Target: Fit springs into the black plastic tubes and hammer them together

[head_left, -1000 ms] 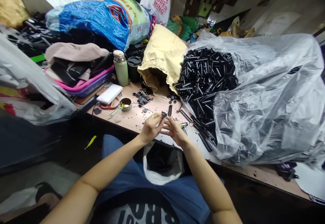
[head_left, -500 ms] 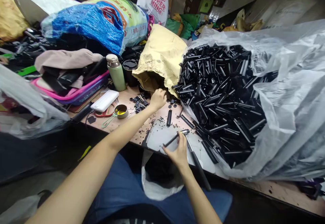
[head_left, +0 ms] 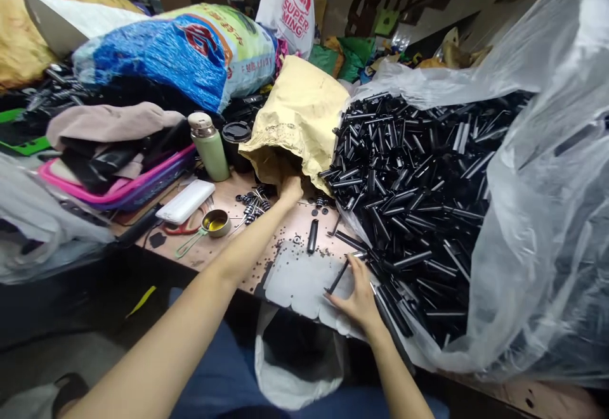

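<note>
Step in hand, as I judge it: fetching parts for one unit. My right hand (head_left: 359, 295) works at the counter's (head_left: 228, 241) near edge, on the grey mat (head_left: 297, 276). Its grip is closed on a thin black rod (head_left: 337, 277), pinched between thumb and fingertips, the rod angled up and away from me. A short black tube (head_left: 312, 236) lies loose past the mat's far edge.

My left hand (head_left: 291, 189) reaches to the mouth of the yellow sack (head_left: 299, 121) at mid-counter. Its fingers are hidden inside; I cannot tell whether that grip is open or closed.

The next move probably calls for drawing the left hand back with one small part and bringing it to the rod.

The black tubes (head_left: 409, 178) fill the clear bag (head_left: 547, 216) at the right edge.

Legible writing: "SUPER MING" in red on the white bag (head_left: 290, 4) at the far edge. Print on the blue sack (head_left: 181, 51) is too small to read.
</note>
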A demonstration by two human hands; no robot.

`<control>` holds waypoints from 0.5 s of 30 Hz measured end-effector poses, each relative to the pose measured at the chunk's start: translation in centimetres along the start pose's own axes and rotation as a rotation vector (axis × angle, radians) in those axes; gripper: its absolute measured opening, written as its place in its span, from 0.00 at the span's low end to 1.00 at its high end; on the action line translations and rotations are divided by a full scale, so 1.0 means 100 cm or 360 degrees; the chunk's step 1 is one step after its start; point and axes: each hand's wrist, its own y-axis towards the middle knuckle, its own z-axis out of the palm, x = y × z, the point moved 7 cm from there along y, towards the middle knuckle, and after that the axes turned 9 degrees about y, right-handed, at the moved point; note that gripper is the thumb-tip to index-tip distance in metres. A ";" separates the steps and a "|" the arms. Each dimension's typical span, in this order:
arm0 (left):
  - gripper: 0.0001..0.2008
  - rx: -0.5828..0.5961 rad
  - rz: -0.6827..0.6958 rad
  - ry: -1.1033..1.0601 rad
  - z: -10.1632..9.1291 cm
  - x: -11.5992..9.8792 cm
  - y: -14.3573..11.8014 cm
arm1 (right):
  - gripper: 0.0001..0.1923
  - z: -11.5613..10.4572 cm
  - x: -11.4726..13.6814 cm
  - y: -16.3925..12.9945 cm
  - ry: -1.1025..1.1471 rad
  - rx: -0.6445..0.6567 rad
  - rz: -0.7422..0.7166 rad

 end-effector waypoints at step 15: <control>0.15 0.0199 0.0023 -0.0976 -0.086 0.016 -0.212 | 0.54 -0.006 0.060 -0.023 0.0240 -0.0035 0.0051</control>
